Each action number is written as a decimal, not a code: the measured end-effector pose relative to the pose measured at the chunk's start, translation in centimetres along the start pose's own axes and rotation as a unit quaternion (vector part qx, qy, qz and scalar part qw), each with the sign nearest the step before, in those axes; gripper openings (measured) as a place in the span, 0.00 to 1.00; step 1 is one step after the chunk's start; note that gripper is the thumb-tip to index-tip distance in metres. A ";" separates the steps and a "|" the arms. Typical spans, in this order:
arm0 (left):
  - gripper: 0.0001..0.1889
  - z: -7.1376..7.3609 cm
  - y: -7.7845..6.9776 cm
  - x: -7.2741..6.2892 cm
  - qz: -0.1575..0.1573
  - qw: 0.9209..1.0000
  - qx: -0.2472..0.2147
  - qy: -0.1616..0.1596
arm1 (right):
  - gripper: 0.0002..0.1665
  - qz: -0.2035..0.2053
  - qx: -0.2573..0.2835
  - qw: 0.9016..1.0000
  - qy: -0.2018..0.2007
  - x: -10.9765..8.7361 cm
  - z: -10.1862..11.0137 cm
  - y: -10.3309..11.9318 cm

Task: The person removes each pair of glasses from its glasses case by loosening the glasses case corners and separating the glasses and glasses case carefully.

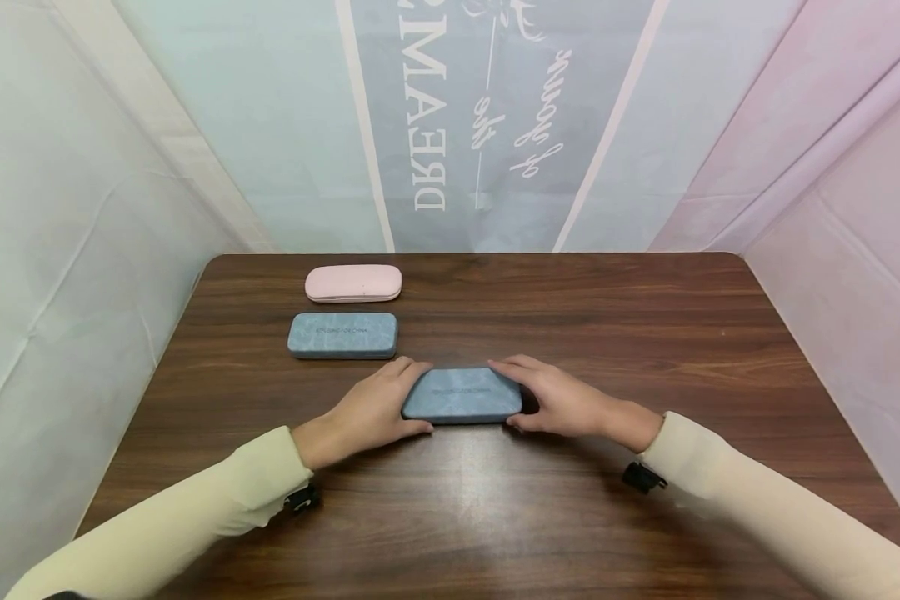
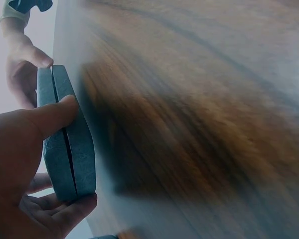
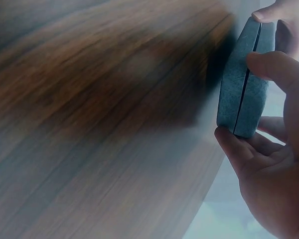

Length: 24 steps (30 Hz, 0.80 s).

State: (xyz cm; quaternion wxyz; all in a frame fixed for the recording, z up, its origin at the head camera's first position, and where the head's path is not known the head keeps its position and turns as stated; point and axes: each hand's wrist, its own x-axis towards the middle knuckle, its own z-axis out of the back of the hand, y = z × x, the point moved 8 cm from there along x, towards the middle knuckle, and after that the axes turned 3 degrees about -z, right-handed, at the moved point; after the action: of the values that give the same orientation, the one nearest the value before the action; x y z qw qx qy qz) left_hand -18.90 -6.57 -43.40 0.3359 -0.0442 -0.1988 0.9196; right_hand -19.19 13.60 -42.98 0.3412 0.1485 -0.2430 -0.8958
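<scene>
Between both hands is a blue glasses case (image 1: 462, 393), its lid down and lettering on top. In the head view my left hand (image 1: 375, 406) grips its left end, thumb at the near edge and fingers at the far side. My right hand (image 1: 570, 400) grips the right end the same way. The left wrist view shows the case's seam side (image 2: 70, 134), with a thin dark gap between lid and base and the left thumb across it. From the right wrist view the right thumb lies on the seam of the case (image 3: 243, 84).
A second blue glasses case (image 1: 342, 336) lies on the table behind the left hand. Beyond it is a pink glasses case (image 1: 354, 283). The dark wooden table (image 1: 607, 308) reaches back to a printed curtain (image 1: 487, 167), with pale cloth at both sides.
</scene>
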 end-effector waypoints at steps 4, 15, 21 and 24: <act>0.44 -0.1 -0.3 0.7 -0.002 1.000 0.000 -0.004 | 0.49 0.000 -0.005 1.000 -0.005 -0.3 0.2 -0.6; 0.43 -0.8 -0.3 2.8 -0.004 1.000 -0.011 -0.002 | 0.49 -0.007 -0.017 0.999 -0.030 -0.8 0.8 -2.2; 0.44 -1.4 -0.3 3.7 0.007 1.000 -0.025 -0.001 | 0.48 -0.006 -0.021 0.999 -0.043 -1.0 1.1 -2.9; 0.44 -1.8 -0.3 4.0 0.008 1.000 -0.025 0.003 | 0.48 -0.004 -0.022 0.999 -0.043 -1.0 1.1 -3.3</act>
State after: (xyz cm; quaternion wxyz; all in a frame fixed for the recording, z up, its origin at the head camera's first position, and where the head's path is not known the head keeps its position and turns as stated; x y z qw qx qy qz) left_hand -21.43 -3.22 -44.71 0.3279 -0.0572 -0.2204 0.9169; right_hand -20.69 16.79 -43.74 0.3298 0.1036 -0.2371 -0.9079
